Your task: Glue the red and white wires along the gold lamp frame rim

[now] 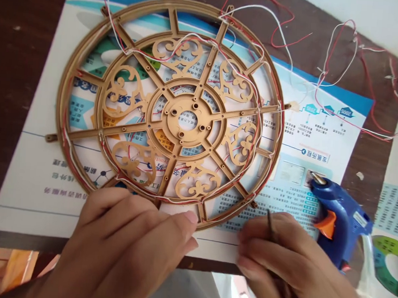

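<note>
A round gold wheel-shaped frame (193, 83) with spokes and scrollwork lies on a printed sheet. Red and white wires run along its rings. My left hand (135, 235) covers part of the near rim, fingers curled down over it and thumb close to the forefinger; what lies under the fingers is hidden. To the right of it and apart from the frame, my right hand (280, 254) is closed in a pinch around a thin dark stick-like tool (271, 224). Its tip pokes up above the fingers, and blur hides its exact kind.
A blue glue gun (342, 218) with an orange trigger lies right of my right hand, nozzle toward the frame. Loose red and white wires (342, 50) trail across the upper right. The printed sheet (25, 191) rests on a dark table (15, 86), whose near edge runs beneath my hands.
</note>
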Available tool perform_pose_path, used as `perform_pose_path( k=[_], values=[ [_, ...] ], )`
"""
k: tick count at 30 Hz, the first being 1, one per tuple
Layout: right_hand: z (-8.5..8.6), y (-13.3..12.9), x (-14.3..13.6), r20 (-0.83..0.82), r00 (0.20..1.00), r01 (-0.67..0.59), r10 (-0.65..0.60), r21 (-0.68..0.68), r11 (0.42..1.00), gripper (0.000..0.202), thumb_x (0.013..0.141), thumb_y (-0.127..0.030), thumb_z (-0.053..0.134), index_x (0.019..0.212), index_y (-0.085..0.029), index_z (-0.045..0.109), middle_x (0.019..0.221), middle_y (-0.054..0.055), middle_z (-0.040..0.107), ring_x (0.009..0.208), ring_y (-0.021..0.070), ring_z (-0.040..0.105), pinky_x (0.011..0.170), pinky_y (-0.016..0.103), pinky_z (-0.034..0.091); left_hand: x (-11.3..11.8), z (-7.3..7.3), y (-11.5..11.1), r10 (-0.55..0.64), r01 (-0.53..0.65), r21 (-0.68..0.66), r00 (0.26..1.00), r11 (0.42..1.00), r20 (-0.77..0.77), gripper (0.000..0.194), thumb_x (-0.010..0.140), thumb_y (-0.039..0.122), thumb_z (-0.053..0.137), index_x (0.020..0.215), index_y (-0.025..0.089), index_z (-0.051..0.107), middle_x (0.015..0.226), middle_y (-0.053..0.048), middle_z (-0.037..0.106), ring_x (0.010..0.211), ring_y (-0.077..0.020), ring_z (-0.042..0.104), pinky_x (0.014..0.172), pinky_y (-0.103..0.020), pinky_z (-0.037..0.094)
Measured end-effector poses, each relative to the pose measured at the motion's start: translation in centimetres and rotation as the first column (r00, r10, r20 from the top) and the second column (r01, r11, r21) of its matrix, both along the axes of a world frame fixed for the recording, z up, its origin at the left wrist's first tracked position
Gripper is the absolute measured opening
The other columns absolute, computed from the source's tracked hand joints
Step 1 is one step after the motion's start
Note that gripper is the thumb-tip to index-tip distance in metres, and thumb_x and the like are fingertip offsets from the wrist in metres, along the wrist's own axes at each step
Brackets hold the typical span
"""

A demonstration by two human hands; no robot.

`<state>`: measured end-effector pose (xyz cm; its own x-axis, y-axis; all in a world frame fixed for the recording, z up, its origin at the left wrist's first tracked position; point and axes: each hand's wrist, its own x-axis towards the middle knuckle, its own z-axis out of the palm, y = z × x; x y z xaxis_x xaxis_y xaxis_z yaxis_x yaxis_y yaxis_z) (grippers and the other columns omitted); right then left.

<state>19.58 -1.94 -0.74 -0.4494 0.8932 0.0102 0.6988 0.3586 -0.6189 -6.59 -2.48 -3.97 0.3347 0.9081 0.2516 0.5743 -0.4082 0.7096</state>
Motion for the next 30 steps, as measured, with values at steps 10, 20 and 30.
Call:
perform_pose_path(
  k=[10, 20, 30],
  values=[
    [-2.1, 0.3, -1.6, 0.092, 0.996, -0.022, -0.002, 0.257, 0.966, 0.028, 0.107, -0.010, 0.070, 0.131, -0.023, 0.076, 0.094, 0.002, 0.070, 0.083, 0.0190, 0.070, 0.070, 0.037, 0.054, 0.2, 1.4, 0.8, 0.111, -0.110, 0.018, 0.986, 0.994, -0.121, 0.020, 0.109, 0.019, 0.061, 0.111, 0.034, 0.074, 0.095, 0.013, 0.082, 0.078, -0.0140, 0.075, 0.091, -0.042, 0.047],
    [-1.4, 2.0, -1.8, 0.048, 0.997, -0.074, 0.067, 0.167, 0.983, 0.029, 0.107, -0.002, 0.066, 0.125, -0.024, 0.075, 0.103, 0.003, 0.079, 0.083, 0.0203, 0.073, 0.073, 0.042, 0.051, 0.0, 0.9, 1.1, 0.073, -0.062, 0.057, 0.970, 0.996, -0.233, 0.013, 0.111, 0.026, 0.063, 0.103, 0.034, 0.069, 0.092, 0.010, 0.081, 0.081, -0.0188, 0.073, 0.085, -0.046, 0.043],
    [0.8, 4.9, -1.2, 0.260, 0.909, -0.382, 0.327, 0.200, 0.902, 0.023, 0.115, -0.008, 0.053, 0.127, -0.019, 0.070, 0.100, 0.003, 0.080, 0.084, 0.0200, 0.069, 0.071, 0.044, 0.047, 1.2, -0.3, 0.6, 0.106, -0.084, 0.082, 0.943, 0.993, -0.317, 0.028, 0.118, 0.051, 0.052, 0.118, 0.036, 0.076, 0.113, 0.002, 0.082, 0.105, -0.0260, 0.071, 0.089, -0.052, 0.042]
  ],
)
